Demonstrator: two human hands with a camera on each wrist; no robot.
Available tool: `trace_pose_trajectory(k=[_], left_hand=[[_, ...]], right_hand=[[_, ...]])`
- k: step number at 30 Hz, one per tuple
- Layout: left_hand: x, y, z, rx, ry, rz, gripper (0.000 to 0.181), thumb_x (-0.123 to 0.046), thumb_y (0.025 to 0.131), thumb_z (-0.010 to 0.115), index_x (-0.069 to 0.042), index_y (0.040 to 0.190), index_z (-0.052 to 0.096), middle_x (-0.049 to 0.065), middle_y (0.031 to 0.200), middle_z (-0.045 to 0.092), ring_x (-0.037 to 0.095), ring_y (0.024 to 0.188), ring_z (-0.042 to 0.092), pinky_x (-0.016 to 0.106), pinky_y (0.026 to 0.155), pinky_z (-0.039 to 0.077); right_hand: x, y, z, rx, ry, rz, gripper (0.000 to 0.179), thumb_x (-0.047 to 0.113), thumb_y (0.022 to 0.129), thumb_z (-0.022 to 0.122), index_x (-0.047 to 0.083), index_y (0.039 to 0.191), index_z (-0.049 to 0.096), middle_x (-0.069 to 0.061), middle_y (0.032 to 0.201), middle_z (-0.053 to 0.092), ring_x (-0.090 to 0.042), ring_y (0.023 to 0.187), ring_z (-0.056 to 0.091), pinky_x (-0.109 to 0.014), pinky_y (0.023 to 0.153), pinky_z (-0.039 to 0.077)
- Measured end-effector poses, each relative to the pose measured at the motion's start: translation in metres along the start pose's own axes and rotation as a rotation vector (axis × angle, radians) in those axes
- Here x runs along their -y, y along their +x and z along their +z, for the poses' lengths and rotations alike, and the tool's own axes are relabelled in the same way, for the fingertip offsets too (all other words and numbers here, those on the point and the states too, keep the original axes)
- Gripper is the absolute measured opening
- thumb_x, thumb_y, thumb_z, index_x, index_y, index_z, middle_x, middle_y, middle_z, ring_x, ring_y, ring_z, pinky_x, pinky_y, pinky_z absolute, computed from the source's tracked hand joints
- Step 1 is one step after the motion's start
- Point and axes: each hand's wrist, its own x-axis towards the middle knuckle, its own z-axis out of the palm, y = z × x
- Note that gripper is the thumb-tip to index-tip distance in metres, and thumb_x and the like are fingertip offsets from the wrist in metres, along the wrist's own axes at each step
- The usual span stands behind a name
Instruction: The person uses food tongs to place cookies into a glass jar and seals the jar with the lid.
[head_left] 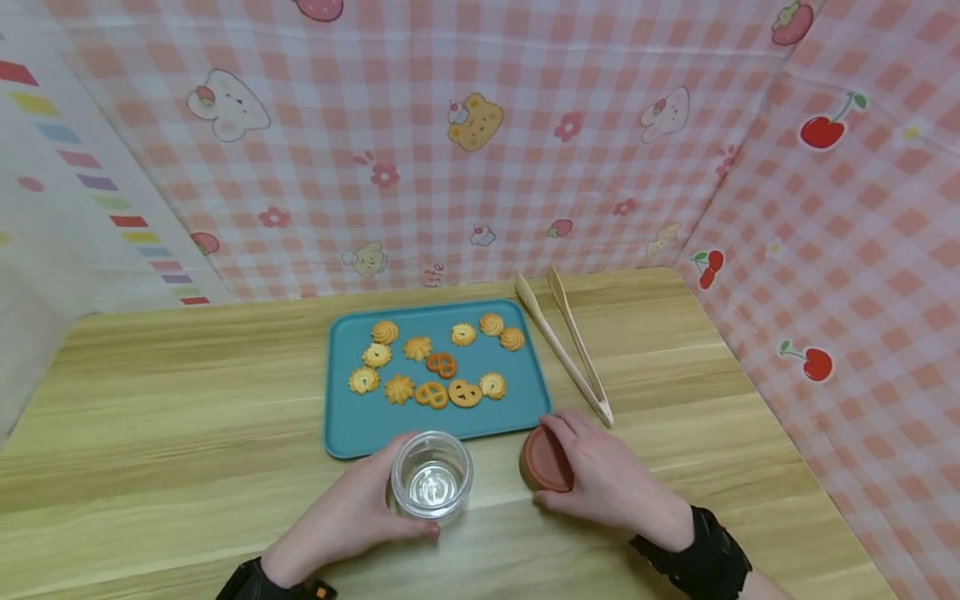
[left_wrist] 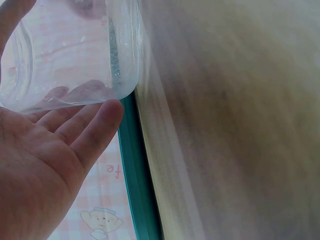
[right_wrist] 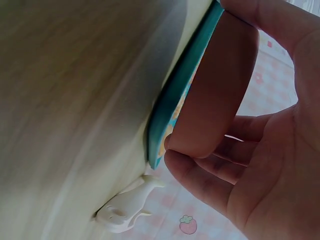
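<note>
My left hand (head_left: 367, 504) grips a clear plastic jar (head_left: 432, 477) from its left side, fingers and thumb around the wall. The jar's mouth is uncovered and faces up, and no contents show inside. In the left wrist view the jar (left_wrist: 70, 55) lies against the fingers (left_wrist: 95, 130). My right hand (head_left: 600, 471) holds a round brown lid (head_left: 546, 460) by its edge, just right of the jar and apart from it. The right wrist view shows the lid (right_wrist: 215, 85) pinched between thumb and fingers, above the table.
Beyond both hands lies a blue-green tray (head_left: 345, 433) bearing several cookies, among them pretzel shapes (head_left: 441, 365) and swirled rounds (head_left: 385, 332). Wooden tongs (head_left: 558, 346) rest spread on the wooden table (head_left: 187, 433) to its right. Pink checked cloth (head_left: 420, 183) hangs behind.
</note>
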Motion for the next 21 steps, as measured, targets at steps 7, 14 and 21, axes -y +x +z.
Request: trace_pose_trajectory(k=[7, 14, 21], left_hand=[[0.0003, 0.0001, -0.0001, 0.001, -0.004, 0.000, 0.094, -0.042, 0.068, 0.098, -0.025, 0.148, 0.051, -0.006, 0.136, 0.070, 0.018, 0.129, 0.066, 0.047, 0.112, 0.054], [0.0022, 0.0007, -0.0008, 0.013, 0.000, -0.009, 0.095, -0.042, 0.068, 0.098, -0.026, 0.149, 0.050, -0.008, 0.138, 0.069, 0.017, 0.130, 0.065, 0.047, 0.113, 0.053], [0.0033, 0.0007, -0.0006, -0.001, 0.004, 0.001, 0.095, -0.038, 0.067, 0.098, -0.024, 0.148, 0.051, -0.007, 0.137, 0.069, 0.017, 0.130, 0.066, 0.048, 0.113, 0.053]], right_hand=[[-0.0053, -0.0049, 0.0041, 0.043, -0.009, 0.019, 0.088, 0.048, 0.075, 0.091, 0.002, 0.141, 0.057, -0.011, 0.132, 0.064, -0.018, 0.112, 0.064, -0.038, 0.087, 0.062], [-0.0091, -0.0067, 0.0085, 0.072, -0.012, 0.017, 0.087, 0.049, 0.076, 0.091, 0.000, 0.139, 0.057, -0.010, 0.128, 0.065, -0.021, 0.114, 0.064, -0.040, 0.088, 0.062], [-0.0095, -0.0039, 0.0087, 0.078, -0.030, 0.028, 0.089, 0.052, 0.077, 0.090, 0.000, 0.141, 0.057, -0.012, 0.129, 0.065, -0.021, 0.112, 0.064, -0.039, 0.086, 0.062]])
